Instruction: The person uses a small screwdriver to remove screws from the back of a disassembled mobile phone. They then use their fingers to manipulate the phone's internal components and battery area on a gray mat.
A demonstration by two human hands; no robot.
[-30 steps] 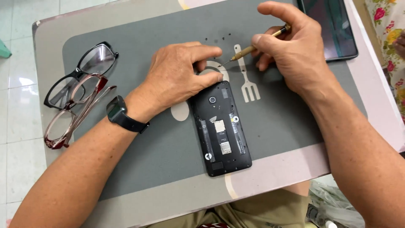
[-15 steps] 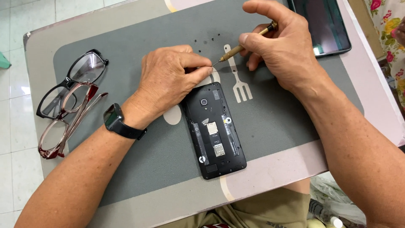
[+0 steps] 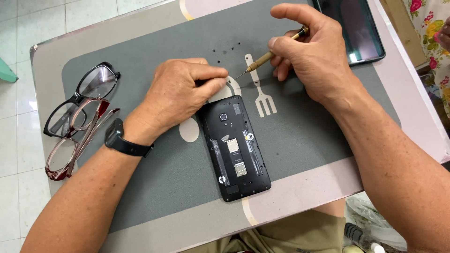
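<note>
- Head view: my left hand [image 3: 180, 96] rests on the grey rubber mat [image 3: 140, 61], fingertips pinched together just above the top edge of the black phone with its back cover removed [image 3: 236, 147]; what they pinch, I cannot tell.
- My right hand [image 3: 311, 56] is closed around a thin brass-coloured screwdriver [image 3: 269, 55], tip pointing toward the left fingertips.
- Tiny black screws [image 3: 225, 49] lie loose on the mat; I judge a sleeve or wrist could scatter them.
- Two pairs of glasses [image 3: 77, 117] lie at the left, well apart.
</note>
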